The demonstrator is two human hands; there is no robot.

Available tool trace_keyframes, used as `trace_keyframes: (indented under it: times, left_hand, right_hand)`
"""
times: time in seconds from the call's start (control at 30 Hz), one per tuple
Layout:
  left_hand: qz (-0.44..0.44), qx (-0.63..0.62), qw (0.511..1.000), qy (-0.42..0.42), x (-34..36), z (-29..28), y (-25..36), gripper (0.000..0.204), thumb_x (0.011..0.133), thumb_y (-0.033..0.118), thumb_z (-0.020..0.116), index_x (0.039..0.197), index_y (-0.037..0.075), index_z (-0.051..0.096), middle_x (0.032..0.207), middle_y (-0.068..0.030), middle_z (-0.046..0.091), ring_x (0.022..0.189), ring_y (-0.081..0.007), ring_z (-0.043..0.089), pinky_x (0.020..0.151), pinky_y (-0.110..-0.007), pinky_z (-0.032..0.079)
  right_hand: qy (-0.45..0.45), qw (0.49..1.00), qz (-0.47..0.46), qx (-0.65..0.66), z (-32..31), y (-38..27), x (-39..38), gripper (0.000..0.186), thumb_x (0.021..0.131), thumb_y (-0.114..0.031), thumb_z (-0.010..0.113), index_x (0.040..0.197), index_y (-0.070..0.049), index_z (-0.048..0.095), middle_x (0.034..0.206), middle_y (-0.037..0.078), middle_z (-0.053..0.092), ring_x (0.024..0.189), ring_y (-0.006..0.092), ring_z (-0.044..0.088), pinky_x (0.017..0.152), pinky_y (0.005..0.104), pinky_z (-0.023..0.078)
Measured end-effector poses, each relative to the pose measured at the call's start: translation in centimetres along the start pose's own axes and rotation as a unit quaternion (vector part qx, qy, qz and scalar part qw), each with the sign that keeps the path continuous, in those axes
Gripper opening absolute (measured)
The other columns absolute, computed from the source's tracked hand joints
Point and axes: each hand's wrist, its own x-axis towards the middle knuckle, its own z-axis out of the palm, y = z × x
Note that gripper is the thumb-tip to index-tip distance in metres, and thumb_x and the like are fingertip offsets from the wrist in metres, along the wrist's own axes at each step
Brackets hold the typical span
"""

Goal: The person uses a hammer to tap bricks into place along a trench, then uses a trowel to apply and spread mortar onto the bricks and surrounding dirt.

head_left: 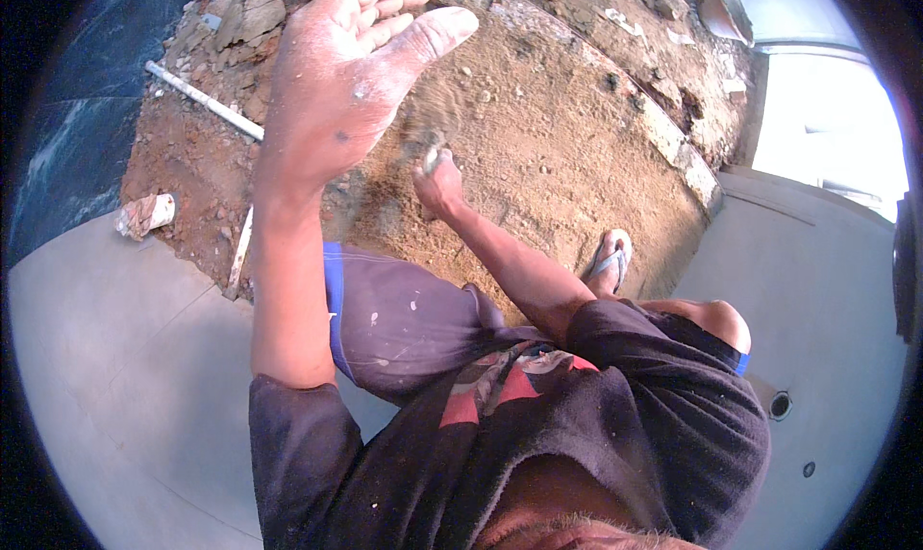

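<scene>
My left hand (351, 84) is raised close to the camera with its thumb and fingers apart, and nothing is in it. Pale dust coats its skin. Lower down, over loose brown sand (538, 146), my right hand (439, 183) is closed around the handle of a hand tool that looks like a trowel (430, 159). Its blade is smeared by motion just beyond the fist, at the surface of the sand. Whether the blade touches the sand, I cannot tell.
A white pipe (207, 100) slants across the rubble at left, near a whitish cylindrical piece (146, 215). A narrow masonry edge (663, 138) crosses the far right side of the sand. My sandalled foot (611, 260) rests on the sand. Pale walls (803, 262) stand at right.
</scene>
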Motion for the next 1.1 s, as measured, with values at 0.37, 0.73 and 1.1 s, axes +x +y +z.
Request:
trace_keyframes:
  times: [0.37, 0.73, 1.1]
  left_hand:
    - [0.024, -0.026, 0.999, 0.038, -2.3, -3.3, -0.9, 0.062, 0.087, 0.015, 0.072, 0.134, -0.013, 0.043, 0.131, -0.0290, 0.052, 0.125, -0.0335, 0.051, 0.105, -0.040, 0.043]
    - [0.025, -0.061, 0.997, 0.041, -2.5, -3.8, -0.7, 0.063, 0.089, 0.017, 0.069, 0.136, -0.014, 0.039, 0.135, -0.0308, 0.047, 0.129, -0.0353, 0.047, 0.109, -0.042, 0.038]
    - [0.022, -0.041, 0.996, 0.071, -3.1, -3.4, 0.6, 0.064, 0.089, 0.018, 0.070, 0.135, -0.014, 0.040, 0.133, -0.0309, 0.050, 0.126, -0.0341, 0.050, 0.107, -0.040, 0.041]
  right_hand:
    - [0.065, 0.995, -0.061, -0.035, -3.3, -1.6, 6.0, 0.054, 0.084, -0.028, 0.062, 0.126, -0.001, 0.042, 0.101, 0.027, 0.066, 0.099, 0.0438, 0.064, 0.087, 0.0503, 0.050]
    - [-0.147, 0.961, -0.155, -0.177, 2.9, -5.2, 1.5, 0.046, 0.084, -0.024, 0.060, 0.119, 0.004, 0.050, 0.101, 0.028, 0.066, 0.094, 0.0422, 0.066, 0.081, 0.0508, 0.053]
    - [-0.095, 0.977, -0.118, -0.153, 4.6, -4.9, 3.4, 0.041, 0.086, -0.028, 0.059, 0.114, 0.002, 0.056, 0.101, 0.025, 0.067, 0.096, 0.0403, 0.066, 0.081, 0.0486, 0.054]
